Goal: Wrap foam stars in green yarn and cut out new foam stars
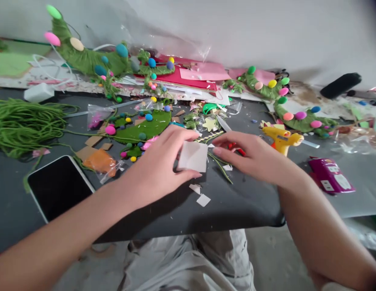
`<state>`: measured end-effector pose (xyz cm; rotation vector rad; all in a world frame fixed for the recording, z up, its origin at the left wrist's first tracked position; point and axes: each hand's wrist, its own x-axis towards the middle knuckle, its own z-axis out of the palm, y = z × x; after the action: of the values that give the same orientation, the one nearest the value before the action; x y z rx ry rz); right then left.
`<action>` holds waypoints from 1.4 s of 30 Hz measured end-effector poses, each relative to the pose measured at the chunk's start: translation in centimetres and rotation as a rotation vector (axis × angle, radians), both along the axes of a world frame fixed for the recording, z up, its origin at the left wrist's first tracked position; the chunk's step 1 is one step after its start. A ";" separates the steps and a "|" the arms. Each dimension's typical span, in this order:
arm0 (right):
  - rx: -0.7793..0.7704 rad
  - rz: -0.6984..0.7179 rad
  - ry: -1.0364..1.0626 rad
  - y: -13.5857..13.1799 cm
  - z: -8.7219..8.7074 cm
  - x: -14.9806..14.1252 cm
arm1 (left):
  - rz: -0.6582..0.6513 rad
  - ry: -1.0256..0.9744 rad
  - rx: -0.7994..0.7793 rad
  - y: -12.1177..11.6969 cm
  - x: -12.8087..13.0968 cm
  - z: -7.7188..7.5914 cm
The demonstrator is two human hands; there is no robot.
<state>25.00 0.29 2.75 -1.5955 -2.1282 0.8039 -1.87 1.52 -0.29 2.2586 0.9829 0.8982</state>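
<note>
White card [192, 157]: centre of the frame, raised over the dark table [236, 210], its broad face probably kept open for work.
Left hand [157, 165]: clamped on the card, thumb at the near edge, fingers beyond, apparently steadying it.
Right hand [251, 155]: right of centre, fingers curled near red handles [240, 150]; whether they grip anything, I cannot tell.
Paper scraps [203, 200]: just below the card, loose on the tabletop.
Phone [60, 188]: lower left, face up, probably set aside.
Glue gun [280, 139]: right of centre, beyond the right wrist, presumably within reach.
Green crescents [91, 62]: upper left to upper right, likely out of the working area.
</note>
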 end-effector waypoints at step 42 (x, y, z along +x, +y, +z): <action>-0.355 -0.176 0.662 0.8 -5.3 -6.9 | -0.224 0.471 0.337 3.5 -7.3 -1.7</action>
<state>18.14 1.06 -2.54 -1.3742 -1.4124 1.4626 -9.12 5.00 -2.00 2.8828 0.7812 0.4673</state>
